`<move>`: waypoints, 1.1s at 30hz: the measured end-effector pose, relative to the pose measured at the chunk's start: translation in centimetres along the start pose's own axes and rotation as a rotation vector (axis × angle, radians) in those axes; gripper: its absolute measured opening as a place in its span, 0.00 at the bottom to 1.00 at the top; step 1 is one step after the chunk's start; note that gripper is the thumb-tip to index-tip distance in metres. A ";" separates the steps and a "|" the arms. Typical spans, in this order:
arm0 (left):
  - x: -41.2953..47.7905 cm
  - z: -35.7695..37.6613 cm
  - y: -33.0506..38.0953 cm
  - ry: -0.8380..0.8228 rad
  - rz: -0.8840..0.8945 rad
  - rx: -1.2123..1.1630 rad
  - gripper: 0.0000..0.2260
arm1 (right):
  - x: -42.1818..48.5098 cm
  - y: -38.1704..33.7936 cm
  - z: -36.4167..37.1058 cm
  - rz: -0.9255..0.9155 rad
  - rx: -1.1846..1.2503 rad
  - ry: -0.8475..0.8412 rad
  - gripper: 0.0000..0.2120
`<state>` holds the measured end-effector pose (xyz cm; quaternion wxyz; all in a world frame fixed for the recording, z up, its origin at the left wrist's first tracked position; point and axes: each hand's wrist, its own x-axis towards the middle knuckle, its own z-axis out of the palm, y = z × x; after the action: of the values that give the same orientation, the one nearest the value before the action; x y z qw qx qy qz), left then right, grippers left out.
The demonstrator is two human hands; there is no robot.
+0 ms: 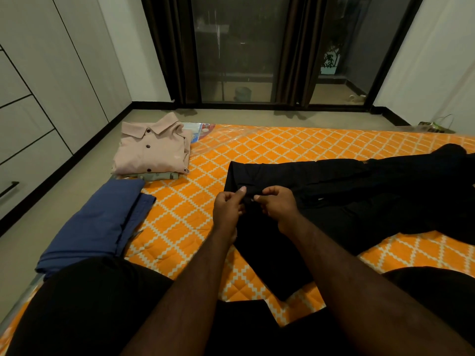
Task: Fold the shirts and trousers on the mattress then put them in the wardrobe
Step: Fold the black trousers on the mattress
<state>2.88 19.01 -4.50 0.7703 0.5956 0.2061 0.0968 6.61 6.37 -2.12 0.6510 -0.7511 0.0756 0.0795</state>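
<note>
Orange mattress (195, 181) (black trousers (359, 191) on it) on beige floor (64, 206) beside wardrobe (43, 80).

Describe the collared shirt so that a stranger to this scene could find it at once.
Start at the orange mattress and go to its far left corner. The shirt lies folded there on another garment. Unlike the blue cloth nearby, it is pale pink, with a collar and dark buttons.

Both hands (253, 204) pinch black trousers (347, 191) waistband, mattress (195, 201).
</note>
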 end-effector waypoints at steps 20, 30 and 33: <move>0.6 0.1 -0.6 -0.002 -0.226 -0.097 0.16 | 0.4 0.7 0.1 -0.488 -0.728 -0.145 0.10; 0.7 0.1 -0.4 -0.048 -0.202 -0.044 0.16 | 0.3 0.4 0.2 -0.540 -0.743 -0.161 0.11; 0.6 0.2 -0.3 -0.052 -0.189 -0.022 0.14 | 0.2 0.5 0.3 -0.506 -0.699 -0.182 0.11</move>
<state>3.48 18.96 -4.85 0.7874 0.5675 0.2404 0.0104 6.69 6.63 -2.71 0.3606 -0.9111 -0.1998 0.0039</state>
